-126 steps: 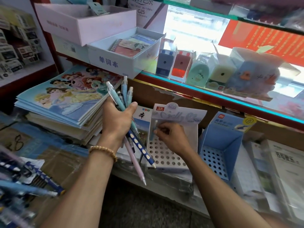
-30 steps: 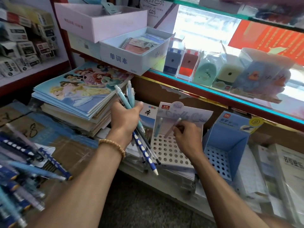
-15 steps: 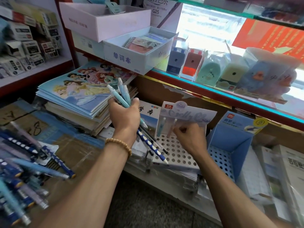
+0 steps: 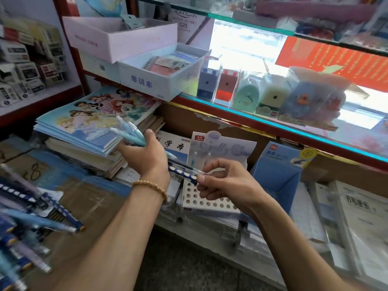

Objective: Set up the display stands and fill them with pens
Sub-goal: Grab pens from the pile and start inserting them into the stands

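We see left hand (image 4: 147, 156) gripping a bundle of pale blue pens (image 4: 130, 133); right hand (image 4: 226, 183) pinches the navy white-dotted pen (image 4: 182, 172) over the white perforated stand (image 4: 210, 201).

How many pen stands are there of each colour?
White stand: 1
Blue stand: 1
Total: 2
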The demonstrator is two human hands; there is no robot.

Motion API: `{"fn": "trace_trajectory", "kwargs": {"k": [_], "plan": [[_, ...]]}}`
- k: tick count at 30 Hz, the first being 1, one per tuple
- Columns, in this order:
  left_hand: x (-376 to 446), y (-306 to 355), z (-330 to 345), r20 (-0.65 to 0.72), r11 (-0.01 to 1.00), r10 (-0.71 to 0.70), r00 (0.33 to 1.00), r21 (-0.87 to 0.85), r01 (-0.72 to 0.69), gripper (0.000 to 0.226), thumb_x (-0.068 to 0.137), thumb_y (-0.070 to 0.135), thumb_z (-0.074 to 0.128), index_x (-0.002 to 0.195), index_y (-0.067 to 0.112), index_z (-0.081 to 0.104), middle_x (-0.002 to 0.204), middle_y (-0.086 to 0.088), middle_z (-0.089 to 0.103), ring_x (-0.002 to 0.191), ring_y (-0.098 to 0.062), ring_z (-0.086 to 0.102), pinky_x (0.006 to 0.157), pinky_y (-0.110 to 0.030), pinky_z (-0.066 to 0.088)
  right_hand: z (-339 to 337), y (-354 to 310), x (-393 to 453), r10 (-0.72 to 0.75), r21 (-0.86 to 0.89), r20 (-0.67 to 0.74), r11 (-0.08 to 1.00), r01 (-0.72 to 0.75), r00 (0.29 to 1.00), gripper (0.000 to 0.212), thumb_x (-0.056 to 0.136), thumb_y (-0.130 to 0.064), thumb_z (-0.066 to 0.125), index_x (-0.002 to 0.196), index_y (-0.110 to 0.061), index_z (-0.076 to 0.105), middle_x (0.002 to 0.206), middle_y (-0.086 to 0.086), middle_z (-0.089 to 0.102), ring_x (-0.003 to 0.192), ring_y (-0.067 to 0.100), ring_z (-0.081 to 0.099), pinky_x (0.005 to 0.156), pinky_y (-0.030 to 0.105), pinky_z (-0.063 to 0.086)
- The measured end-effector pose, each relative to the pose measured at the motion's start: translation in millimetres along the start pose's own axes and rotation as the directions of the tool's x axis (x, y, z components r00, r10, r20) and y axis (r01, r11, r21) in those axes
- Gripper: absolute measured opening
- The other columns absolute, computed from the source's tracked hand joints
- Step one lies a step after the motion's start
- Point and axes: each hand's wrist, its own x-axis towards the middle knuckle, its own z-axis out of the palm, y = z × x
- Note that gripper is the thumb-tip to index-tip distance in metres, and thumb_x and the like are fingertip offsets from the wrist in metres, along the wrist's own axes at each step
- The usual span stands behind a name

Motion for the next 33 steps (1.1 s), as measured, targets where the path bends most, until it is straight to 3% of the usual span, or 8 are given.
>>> {"fn": "trace_trajectory", "kwargs": {"k": [7, 9, 13, 16, 20, 24, 28, 33], "plan": [[3, 3, -1, -0.02, 0.999, -0.05, 0.999, -0.02, 0.049, 0.038, 0.092, 0.017, 0.067, 0.123, 0.015, 0.047, 0.114, -0.002, 0.061, 0.086, -0.007, 0.062, 0.063, -0.014, 0.05, -33, -2, -9, -0.015, -0.053, 0.042, 0.998, 0.017, 0.999, 0.042, 0.075, -0.023, 0.073, 0.113, -0.009, 0.065, 0.081, 0.007, 0.071, 0.07, 0.016, 0.064, 0.064, 0.027, 0.054], [7, 8, -4, -0.014, 0.999, -0.035, 0.999, -0.016, 0.034, 0.035, 0.092, 0.017, 0.067, 0.12, 0.016, 0.046, 0.112, -0.001, 0.06, 0.089, -0.008, 0.063, 0.065, -0.015, 0.05, -45, -2, -12, -0.041, -0.025, 0.013, 0.999, 0.041, 0.999, 0.028, 0.084, -0.02, 0.067, 0.108, -0.008, 0.071, 0.081, 0.006, 0.067, 0.072, 0.015, 0.06, 0.067, 0.027, 0.052], [4, 11, -3, 0.19, 0.989, 0.0, 0.982, 0.143, -0.028, 0.032, 0.091, 0.018, 0.068, 0.118, 0.014, 0.05, 0.107, -0.004, 0.062, 0.088, -0.014, 0.065, 0.068, -0.024, 0.055, -49, 2, -7, -0.056, 0.139, -0.158, 0.987, 0.078, 0.986, 0.021, 0.101, -0.008, 0.049, 0.1, -0.005, 0.07, 0.077, 0.004, 0.064, 0.074, 0.016, 0.056, 0.072, 0.03, 0.048], [-15, 8, 1, 0.442, 0.958, -0.031, 0.897, 0.27, -0.1, 0.032, 0.091, 0.021, 0.07, 0.118, 0.014, 0.055, 0.101, -0.006, 0.065, 0.074, -0.011, 0.062, 0.055, -0.019, 0.05, -41, 2, -4, -0.044, 0.171, -0.228, 0.982, 0.085, 0.973, 0.016, 0.101, -0.009, 0.049, 0.099, -0.009, 0.065, 0.087, 0.004, 0.074, 0.084, 0.018, 0.064, 0.074, 0.03, 0.05], [-46, -1, -1, 0.709, 0.896, -0.135, 0.692, 0.385, -0.22, 0.034, 0.088, 0.025, 0.071, 0.118, 0.016, 0.057, 0.101, -0.007, 0.068, 0.07, -0.009, 0.061, 0.053, -0.017, 0.048, -34, 3, -4, -0.089, 0.205, -0.276, 0.967, 0.15, 0.957, 0.009, 0.101, -0.014, 0.052, 0.101, -0.012, 0.06, 0.1, 0.004, 0.077, 0.1, 0.019, 0.071, 0.08, 0.034, 0.051], [-67, -8, -6, 0.835, 0.928, -0.238, 0.496, 0.346, -0.138, 0.022, 0.087, 0.02, 0.072, 0.106, 0.014, 0.061, 0.088, -0.011, 0.065, 0.053, -0.006, 0.053, 0.048, -0.018, 0.044, -32, 9, -7, -0.146, 0.188, -0.317, 0.959, 0.212, 0.937, 0.008, 0.099, -0.015, 0.057, 0.099, -0.013, 0.064, 0.094, 0.002, 0.074, 0.091, 0.018, 0.07, 0.078, 0.034, 0.051], [-77, -11, -11, 0.834, 0.932, -0.228, 0.503, 0.336, -0.134, 0.016, 0.088, 0.017, 0.07, 0.099, 0.013, 0.06, 0.082, -0.012, 0.06, 0.053, -0.008, 0.052, 0.047, -0.019, 0.044, -36, 10, -12, -0.121, 0.288, -0.26, 0.937, 0.197, 0.958, 0.01, 0.098, -0.011, 0.057, 0.103, -0.009, 0.065, 0.089, 0.004, 0.073, 0.082, 0.019, 0.071, 0.077, 0.035, 0.056], [-89, -13, -17, 0.821, 0.931, -0.283, 0.496, 0.36, -0.065, 0.017, 0.09, 0.017, 0.067, 0.104, 0.012, 0.059, 0.088, -0.009, 0.072, 0.052, -0.007, 0.055, 0.047, -0.019, 0.045, -49, 12, -22, -0.165, 0.118, -0.369, 0.968, 0.222, 0.915, 0.007, 0.094, -0.015, 0.066, 0.099, -0.012, 0.069, 0.077, -0.001, 0.068, 0.07, 0.011, 0.061, 0.07, 0.029, 0.049]]}}
